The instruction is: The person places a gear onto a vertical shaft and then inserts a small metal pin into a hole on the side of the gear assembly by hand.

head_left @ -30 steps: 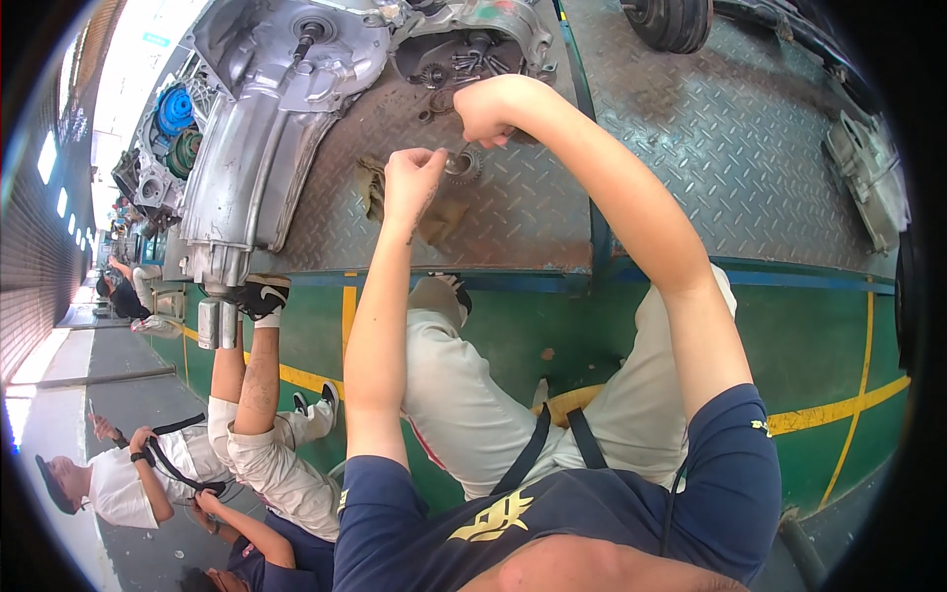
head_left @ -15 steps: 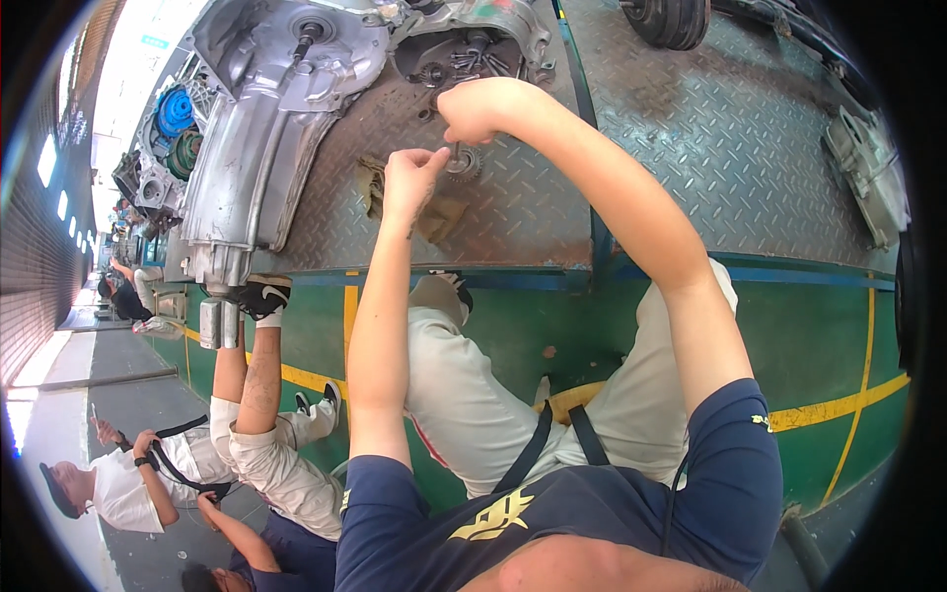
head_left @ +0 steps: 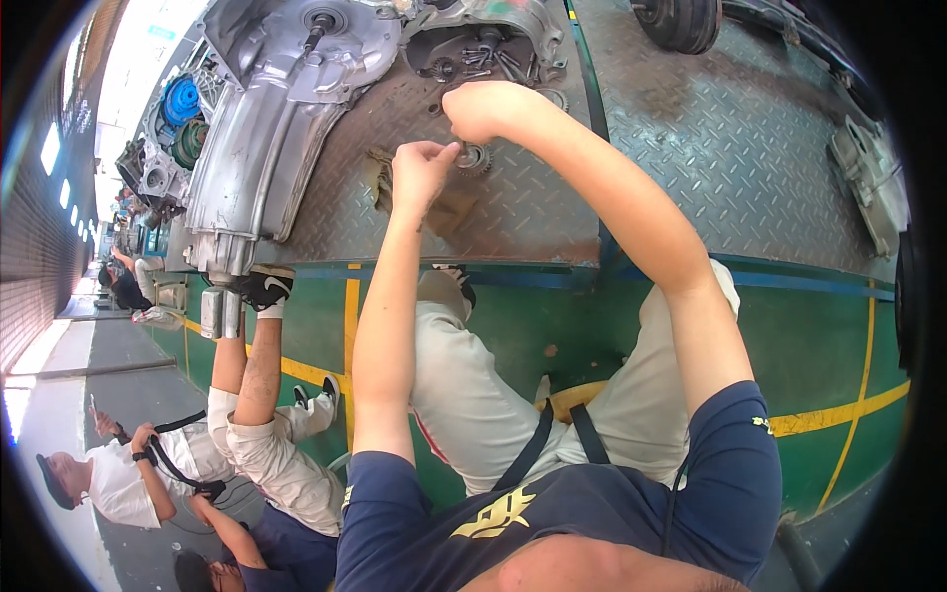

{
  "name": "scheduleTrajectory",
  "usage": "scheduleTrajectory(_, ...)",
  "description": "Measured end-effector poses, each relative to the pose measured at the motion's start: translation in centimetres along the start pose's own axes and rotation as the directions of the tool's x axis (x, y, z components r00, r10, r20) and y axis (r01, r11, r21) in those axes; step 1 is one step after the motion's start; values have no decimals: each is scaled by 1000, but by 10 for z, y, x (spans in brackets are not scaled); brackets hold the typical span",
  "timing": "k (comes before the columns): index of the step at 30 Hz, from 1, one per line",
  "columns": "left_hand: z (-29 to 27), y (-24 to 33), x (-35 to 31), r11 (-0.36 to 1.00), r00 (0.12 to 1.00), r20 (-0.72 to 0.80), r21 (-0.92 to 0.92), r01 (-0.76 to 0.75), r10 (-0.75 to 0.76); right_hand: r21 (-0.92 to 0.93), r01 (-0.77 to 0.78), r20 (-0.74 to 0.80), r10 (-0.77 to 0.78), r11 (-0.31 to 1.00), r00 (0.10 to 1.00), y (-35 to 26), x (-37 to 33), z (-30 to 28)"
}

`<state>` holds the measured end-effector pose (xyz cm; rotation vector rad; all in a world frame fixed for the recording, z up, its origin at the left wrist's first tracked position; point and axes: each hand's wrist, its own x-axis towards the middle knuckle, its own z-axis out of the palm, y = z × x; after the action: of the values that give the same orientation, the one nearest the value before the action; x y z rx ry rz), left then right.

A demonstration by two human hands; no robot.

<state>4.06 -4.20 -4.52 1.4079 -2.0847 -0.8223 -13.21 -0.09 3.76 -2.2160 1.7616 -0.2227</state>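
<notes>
Over the metal plate tabletop, my left hand (head_left: 422,170) is closed, thumb and forefinger pinched together beside a toothed gear (head_left: 478,161). Just above and to the right, my right hand (head_left: 480,111) is closed with its wrist bent and its back toward me. Whatever either set of fingers holds is too small or hidden to make out. The gear lies flat on the plate below my right hand. A brown cloth (head_left: 452,209) lies rumpled beside my left wrist. Another ring-shaped gear (head_left: 557,100) shows partly behind my right forearm.
A large grey gearbox casing (head_left: 247,163) lies at the left. An open metal housing (head_left: 538,30) holding loose bolts and a small gear (head_left: 442,69) stands at the far side. A black wheel-like drum (head_left: 681,22) and another casting (head_left: 868,183) are at the right. Two people sit at lower left.
The bench and its parts sit slightly farther right in view. My hands stay close together, the left fingertips still near the gear; the pin-like piece between them no longer shows clearly.
</notes>
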Motion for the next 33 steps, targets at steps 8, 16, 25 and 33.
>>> scheduleTrajectory(8,-3,6,-2,999,999,-21,-29,27,-27,-188,-30,161,61,982,985,6,-1,-6)
scheduleTrajectory(16,0,6,0,999,1000,-18,-46,9,-9,-112,-156,292,183,981,939,12,-2,-11)
scheduleTrajectory(25,4,-10,7,996,1000,18,-89,14,-12,-135,32,194,-5,990,981,1,-1,-8)
scheduleTrajectory(33,9,-6,2,996,994,85,-47,78,-74,-40,20,-107,-24,999,994,-8,-9,-3)
